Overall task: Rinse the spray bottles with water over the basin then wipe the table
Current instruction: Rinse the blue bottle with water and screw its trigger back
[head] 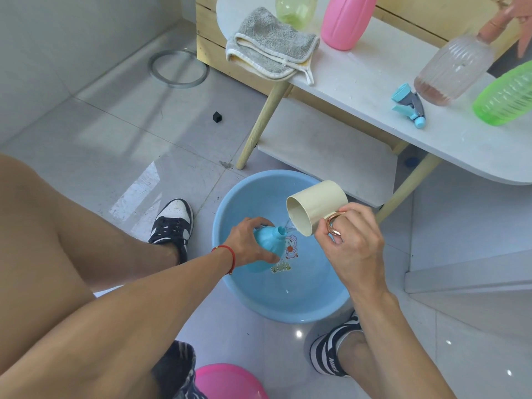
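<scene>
A glossy grey tiled floor [115, 133] is seen from above, with a white table [359, 82] on pale wooden legs at the upper right. Below it, a round, smooth light-blue plastic basin [230, 203] is set on the floor, a cartoon sticker on its bottom. On the table, a folded grey terry cloth [270, 44] is draped over the near edge, and four bottles are stood: a yellow-green translucent bottle [293, 10], an opaque pink ribbed bottle [345, 21], a clear ribbed bottle [452, 70] with an orange neck, and a bright green ribbed bottle [506, 96]. A detached blue and grey spray head [408, 106] is laid between the clear bottle and the table's edge.

Over the basin, a rounded, smooth blue spray bottle [266, 246], uncapped, is gripped around its body by the left hand [250, 240], neck tilted to the right. A cream cylindrical mug [313, 208] is tipped towards that neck, its copper-coloured handle held by the curled fingers of the right hand [354, 243]. A thin stream of water is seen between mug rim and bottle neck. A red string is worn on the left wrist.
</scene>
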Motion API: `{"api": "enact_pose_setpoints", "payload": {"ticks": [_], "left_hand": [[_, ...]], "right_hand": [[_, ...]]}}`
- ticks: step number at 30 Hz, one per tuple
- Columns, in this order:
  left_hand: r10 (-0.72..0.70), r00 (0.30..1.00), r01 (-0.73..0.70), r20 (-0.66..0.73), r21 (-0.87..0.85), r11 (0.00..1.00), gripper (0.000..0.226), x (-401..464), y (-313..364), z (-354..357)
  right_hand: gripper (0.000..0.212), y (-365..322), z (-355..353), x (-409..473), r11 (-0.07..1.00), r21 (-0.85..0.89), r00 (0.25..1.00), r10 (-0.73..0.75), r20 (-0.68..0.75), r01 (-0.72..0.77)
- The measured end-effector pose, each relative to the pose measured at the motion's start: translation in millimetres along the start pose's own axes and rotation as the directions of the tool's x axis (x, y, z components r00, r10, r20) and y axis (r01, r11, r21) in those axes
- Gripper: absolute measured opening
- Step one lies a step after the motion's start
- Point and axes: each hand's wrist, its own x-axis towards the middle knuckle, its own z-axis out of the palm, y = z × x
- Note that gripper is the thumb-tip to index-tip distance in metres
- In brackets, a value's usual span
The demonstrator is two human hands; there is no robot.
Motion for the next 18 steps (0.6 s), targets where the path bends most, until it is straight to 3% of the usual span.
{"api": "enact_pose_setpoints", "payload": {"ticks": [18], "left_hand": [[-0.006,1.000,0.006,-0.002,-0.009,1.000,0.076,2.1,-0.3,0.6]], "right_hand": [[0.031,-5.1,-3.4,2.0,0.985,-0.028,0.985,-0.171,-0.007,0.171]]}}
